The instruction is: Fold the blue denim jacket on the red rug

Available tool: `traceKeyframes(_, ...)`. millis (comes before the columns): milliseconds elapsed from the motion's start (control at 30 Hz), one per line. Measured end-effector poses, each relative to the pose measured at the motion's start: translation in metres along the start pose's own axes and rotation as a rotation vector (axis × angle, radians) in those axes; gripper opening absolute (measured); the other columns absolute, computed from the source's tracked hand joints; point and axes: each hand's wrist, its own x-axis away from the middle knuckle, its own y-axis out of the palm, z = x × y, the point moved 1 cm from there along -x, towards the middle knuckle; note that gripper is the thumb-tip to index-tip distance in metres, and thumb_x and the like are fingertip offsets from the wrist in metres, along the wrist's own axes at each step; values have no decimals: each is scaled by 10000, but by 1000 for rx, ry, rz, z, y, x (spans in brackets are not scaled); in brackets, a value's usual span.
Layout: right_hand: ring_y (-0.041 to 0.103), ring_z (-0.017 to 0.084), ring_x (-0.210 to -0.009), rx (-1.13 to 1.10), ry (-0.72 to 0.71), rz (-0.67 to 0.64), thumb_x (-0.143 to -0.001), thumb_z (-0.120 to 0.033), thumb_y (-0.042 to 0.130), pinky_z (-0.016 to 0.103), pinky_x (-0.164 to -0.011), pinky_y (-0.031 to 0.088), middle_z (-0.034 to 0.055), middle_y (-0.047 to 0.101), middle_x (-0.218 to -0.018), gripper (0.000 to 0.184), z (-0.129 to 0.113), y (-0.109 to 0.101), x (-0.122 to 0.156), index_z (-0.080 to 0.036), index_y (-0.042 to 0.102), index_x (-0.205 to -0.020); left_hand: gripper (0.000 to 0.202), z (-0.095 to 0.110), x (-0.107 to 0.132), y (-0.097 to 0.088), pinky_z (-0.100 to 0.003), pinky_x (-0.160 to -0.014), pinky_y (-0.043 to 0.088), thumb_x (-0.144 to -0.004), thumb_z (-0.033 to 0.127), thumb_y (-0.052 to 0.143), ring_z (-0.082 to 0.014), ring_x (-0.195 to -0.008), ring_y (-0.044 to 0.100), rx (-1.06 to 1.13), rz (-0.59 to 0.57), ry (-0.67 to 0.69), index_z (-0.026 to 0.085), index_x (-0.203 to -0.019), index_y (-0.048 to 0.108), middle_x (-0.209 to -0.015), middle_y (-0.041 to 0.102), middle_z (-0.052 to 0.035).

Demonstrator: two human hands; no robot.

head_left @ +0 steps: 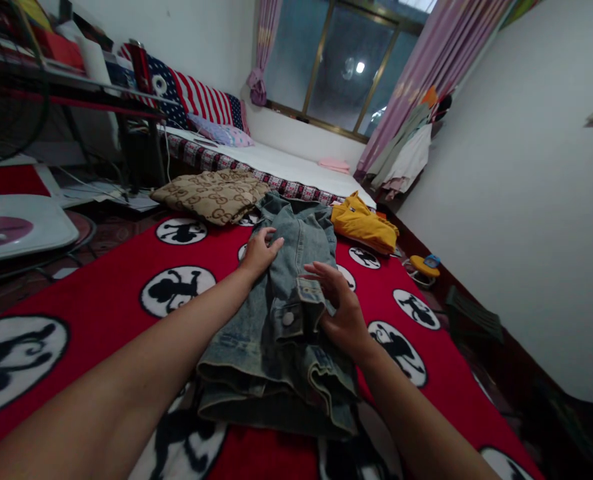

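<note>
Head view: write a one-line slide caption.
Left hand flat on a folded denim jacket on a red patterned blanket, right hand cradling its buttoned cuff; yellow garment beyond.

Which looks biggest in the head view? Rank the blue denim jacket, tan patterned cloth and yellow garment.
Blue denim jacket
Tan patterned cloth
Yellow garment
The jacket lies nearest the camera, which flatters it.

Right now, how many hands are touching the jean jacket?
2. The left hand lies flat on the denim jacket, towards its far end. The right hand rests against the folded-over sleeve cuff at the middle. No other hands show.
</note>
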Motion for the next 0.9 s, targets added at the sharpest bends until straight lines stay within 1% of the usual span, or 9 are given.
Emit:
traceKeyframes(100, 547, 203, -1199, 46, 2, 189, -724, 8, 438, 332, -876, 532, 74, 546, -1297, 561, 17, 3, 1, -254, 538, -1209, 398, 15, 18, -7, -406, -968, 455, -747, 196, 630, -261, -1104, 564, -98, 60, 186, 132, -1138, 596, -1177, 586, -146)
traceKeyframes(167, 526, 220, -1208, 125, 24, 293, -704, -7, 454, 310, -800, 540, 82, 545, -1290, 534, 30, 2, 4, -242, 560, -1171, 240, 28, 33, -15, -388, -998, 425, -770, 159, 586, -242, -1107, 555, -109, 8, 331, 155, -1001, 650, -1108, 622, -110)
traceKeyframes(233, 535, 231, -1181, 175, 29, 305, -710, -34, 486, 300, -733, 540, 94, 541, -1290, 559, 39, 1, 8, -241, 535, -1226, 126, 40, 48, -22, -356, -943, 444, -831, 206, 549, -213, -970, 599, -67, -154, 396, 168, -825, 669, -920, 670, -70)
traceKeyframes(300, 521, 240, -1195, 224, -16, 260, -723, -49, 500, 318, -746, 541, 100, 526, -1312, 597, 41, 1, 10, -247, 504, -1286, 218, 52, 61, -29, -319, -852, 469, -871, 292, 538, -190, -849, 617, 25, -382, 408, 164, -756, 671, -815, 674, -55)
traceKeyframes(433, 488, 237, -1234, 339, -160, 210, -775, -39, 442, 397, -899, 504, 92, 538, -1309, 565, 35, 2, 11, -260, 524, -1288, 300, 65, 71, -38, -279, -809, 467, -893, 366, 512, -181, -872, 624, 207, -681, 392, 136, -830, 694, -921, 675, -77)
traceKeyframes(567, 511, 231, -1200, 393, -223, 229, -810, -42, 463, 439, -979, 454, 93, 551, -1292, 510, 27, 2, 11, -266, 548, -1260, 371, 63, 68, -36, -284, -773, 475, -888, 420, 487, -183, -821, 617, 210, -850, 319, 142, -755, 694, -896, 662, -70)
traceKeyframes(667, 530, 231, -1160, 407, -269, 172, -803, -78, 541, 437, -986, 441, 73, 578, -1254, 353, 22, 3, 12, -267, 613, -1093, 375, 61, 67, -34, -317, -828, 479, -844, 448, 537, -211, -875, 621, 200, -898, 315, 156, -656, 678, -927, 670, -79)
traceKeyframes(767, 570, 216, -1046, 341, -186, 240, -795, -115, 562, 383, -877, 483, 67, 616, -1132, 163, 22, 3, 13, -241, 594, -892, 381, 61, 61, -37, -337, -854, 486, -832, 498, 546, -230, -893, 638, 225, -942, 209, 169, -713, 698, -905, 694, -73)
traceKeyframes(900, 558, 171, -875, 159, 87, 479, -804, -235, 570, 267, -671, 465, 44, 593, -996, 89, 34, 0, 14, -215, 549, -889, 378, 74, 45, -58, -363, -941, 471, -793, 523, 615, -264, -1047, 629, 307, -975, 106, 188, -932, 720, -1050, 703, -85)
